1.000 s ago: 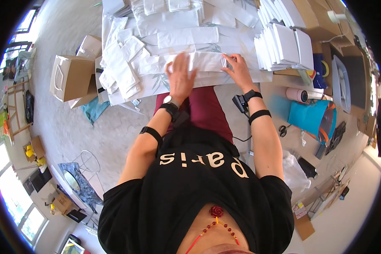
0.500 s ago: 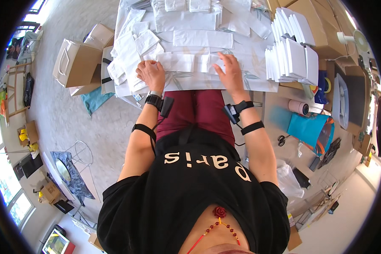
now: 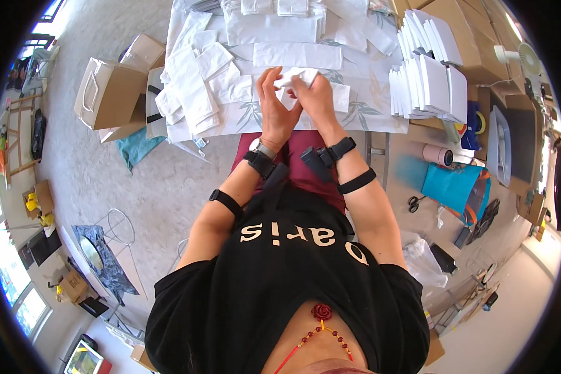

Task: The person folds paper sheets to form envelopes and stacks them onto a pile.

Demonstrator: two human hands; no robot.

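Note:
A white fabric piece [image 3: 298,76], partly lifted and folded over, is between my hands near the table's front edge. My right hand [image 3: 316,100] pinches it with the thumb on top and the fingers underneath. Beside its left edge, my left hand [image 3: 277,109] has its fingers spread and curved, with fingertips at the fabric. A flat end of white fabric [image 3: 341,98] shows on the table right of my right hand. Just beyond lies a long folded white strip [image 3: 298,55]. To the left is a loose heap of white fabric pieces [image 3: 190,81].
Stacks of folded white pieces [image 3: 427,87] stand at the table's right side, before cardboard boxes [image 3: 464,31]. More white fabric [image 3: 274,28] is piled at the back of the patterned tablecloth [image 3: 380,121]. Cardboard boxes [image 3: 109,93] stand left of the table.
My hands have come together at the middle from the two ends of a flat white strip. The fabric is now lifted and folded over, with my right hand gripping it.

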